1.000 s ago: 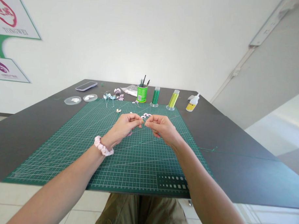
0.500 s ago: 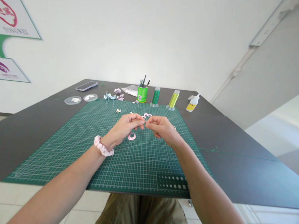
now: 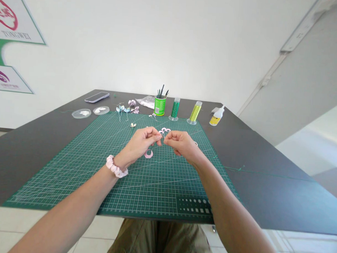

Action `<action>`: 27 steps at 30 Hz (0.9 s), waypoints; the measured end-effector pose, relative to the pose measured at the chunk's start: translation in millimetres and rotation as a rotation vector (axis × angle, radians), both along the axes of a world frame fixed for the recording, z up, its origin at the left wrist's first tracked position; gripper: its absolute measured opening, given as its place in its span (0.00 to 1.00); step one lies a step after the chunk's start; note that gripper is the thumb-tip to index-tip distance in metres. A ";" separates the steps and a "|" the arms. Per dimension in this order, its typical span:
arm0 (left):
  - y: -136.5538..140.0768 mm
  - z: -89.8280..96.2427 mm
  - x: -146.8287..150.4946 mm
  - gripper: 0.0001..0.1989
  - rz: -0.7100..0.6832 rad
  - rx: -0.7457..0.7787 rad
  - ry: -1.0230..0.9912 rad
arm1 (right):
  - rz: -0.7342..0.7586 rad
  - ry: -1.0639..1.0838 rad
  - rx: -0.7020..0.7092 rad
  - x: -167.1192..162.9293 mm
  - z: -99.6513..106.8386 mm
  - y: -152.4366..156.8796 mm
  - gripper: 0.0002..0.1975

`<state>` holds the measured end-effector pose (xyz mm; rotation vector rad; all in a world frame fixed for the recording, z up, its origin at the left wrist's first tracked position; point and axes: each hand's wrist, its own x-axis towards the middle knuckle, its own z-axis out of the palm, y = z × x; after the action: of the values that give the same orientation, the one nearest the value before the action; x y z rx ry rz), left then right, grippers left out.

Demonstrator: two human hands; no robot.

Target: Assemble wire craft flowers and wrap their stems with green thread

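Observation:
My left hand (image 3: pixel 148 138) and my right hand (image 3: pixel 181 142) face each other over the green cutting mat (image 3: pixel 122 191), fingertips a small gap apart. Both are closed in a pinch on thin, pale wire stems (image 3: pixel 163 135), which are partly hidden by the fingers. Small pinkish-white petals (image 3: pixel 165 129) show just beyond the fingertips; whether they are joined to the stems or lie on the mat I cannot tell. Below my left fingers a pink, scalloped ring-shaped piece (image 3: pixel 148 154) lies on the mat. Part of a white ring (image 3: pixel 196 143) peeks out behind my right hand.
Behind the hands stand a green can of tools (image 3: pixel 159 106), a dark green thread spool (image 3: pixel 174 110), a yellow-green spool (image 3: pixel 194 113) and a glue bottle (image 3: pixel 216 116). To the left lie blue wired flowers (image 3: pixel 123 109), shallow dishes (image 3: pixel 81 114) and a phone (image 3: pixel 97 97).
My hands have barely moved; the left fingertips have drawn slightly left, so the gap is a little wider and the pale stems show more clearly.

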<state>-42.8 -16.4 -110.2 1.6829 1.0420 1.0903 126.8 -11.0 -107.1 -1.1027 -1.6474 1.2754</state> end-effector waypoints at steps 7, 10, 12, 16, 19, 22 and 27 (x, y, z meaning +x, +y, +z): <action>0.0 0.5 -1.3 0.09 -0.039 0.016 0.047 | 0.009 -0.012 -0.004 0.8 -0.4 0.5 0.06; -0.7 1.1 -0.8 0.09 -0.079 -0.001 0.064 | -0.002 -0.027 -0.011 0.2 -0.7 0.6 0.06; -1.6 1.4 -0.3 0.09 -0.092 -0.042 0.081 | -0.001 -0.029 -0.009 0.0 -1.2 0.5 0.06; -2.7 2.1 0.2 0.09 -0.106 -0.120 0.131 | -0.011 -0.024 0.013 0.3 -2.1 1.0 0.06; -2.4 2.3 0.4 0.07 -0.137 -0.108 0.184 | -0.012 -0.015 0.032 0.6 -2.1 1.6 0.06; -1.5 1.1 0.6 0.06 -0.130 -0.084 0.230 | 0.008 -0.022 0.068 0.7 -1.5 1.2 0.06; 0.5 -3.1 0.6 0.07 -0.049 -0.045 0.304 | 0.037 -0.027 0.086 0.0 0.8 -1.6 0.07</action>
<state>-42.3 -15.8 -113.3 1.8658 1.1969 0.7890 126.8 -12.7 -106.3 -1.0460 -1.7331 1.2058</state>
